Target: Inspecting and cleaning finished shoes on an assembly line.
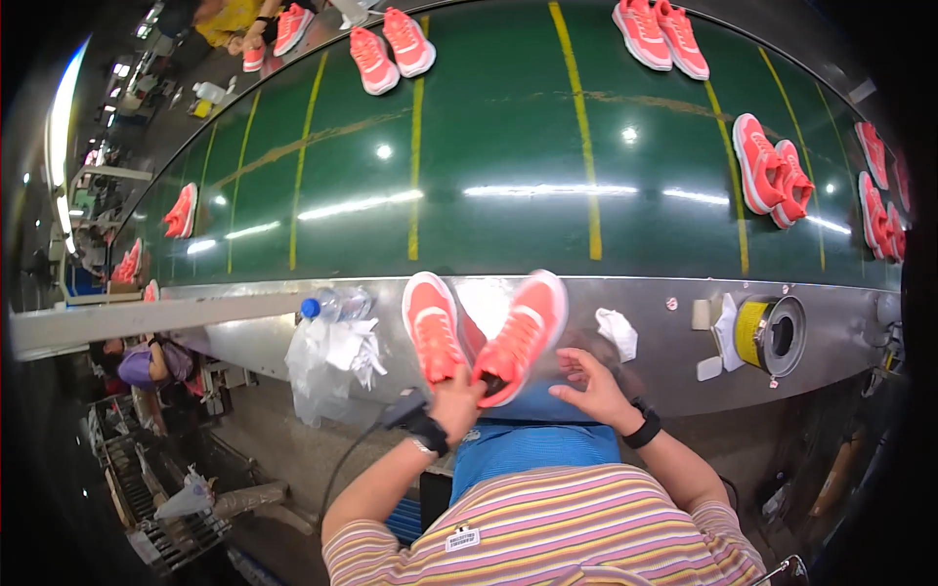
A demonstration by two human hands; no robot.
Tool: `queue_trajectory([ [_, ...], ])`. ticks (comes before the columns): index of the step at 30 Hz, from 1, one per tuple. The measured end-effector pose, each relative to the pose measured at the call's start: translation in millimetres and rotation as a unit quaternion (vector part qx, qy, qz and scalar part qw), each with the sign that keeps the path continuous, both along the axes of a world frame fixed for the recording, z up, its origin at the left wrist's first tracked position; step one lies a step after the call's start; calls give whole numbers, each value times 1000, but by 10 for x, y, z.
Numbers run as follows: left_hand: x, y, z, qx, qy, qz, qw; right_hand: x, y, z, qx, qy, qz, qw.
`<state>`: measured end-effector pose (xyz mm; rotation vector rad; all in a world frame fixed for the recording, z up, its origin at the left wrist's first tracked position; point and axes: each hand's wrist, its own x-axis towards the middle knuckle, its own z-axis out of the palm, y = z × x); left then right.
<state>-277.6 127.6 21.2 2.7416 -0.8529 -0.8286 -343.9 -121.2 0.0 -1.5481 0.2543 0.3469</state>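
Note:
Two coral-pink sneakers with white soles, a left sneaker (pixel 434 327) and a right sneaker (pixel 523 332), rest in front of me on the metal ledge, toes pointing away. Their toes spread apart while their heels nearly meet. My left hand (pixel 455 405) grips them at the heel openings, its fingers partly hidden by the shoes. Just right of the right sneaker, my right hand (pixel 594 391) hovers with fingers apart and holds nothing. A dark band circles each wrist.
Beyond the metal ledge (pixel 655 366) runs a green conveyor belt (pixel 498 127) with yellow lines, carrying several coral sneakers (pixel 772 176). A water bottle (pixel 337 305) and plastic bag (pixel 313 376) lie left. Crumpled paper (pixel 617 333) and a yellow-labelled tin (pixel 770 333) sit right. Another person (pixel 230 24) works across the belt.

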Motion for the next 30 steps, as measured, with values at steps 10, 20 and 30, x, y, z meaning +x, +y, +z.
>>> queue_trajectory([
  [10,-174,643,-178,-262,-121,345,893,-185,681,-313,32,41,-108,993],
  [20,218,851,-491,-502,429,448,603,99,865,-263,3,-100,-202,974],
  [30,389,910,-521,-515,539,405,530,-78,992,-96,331,73,-308,889],
])
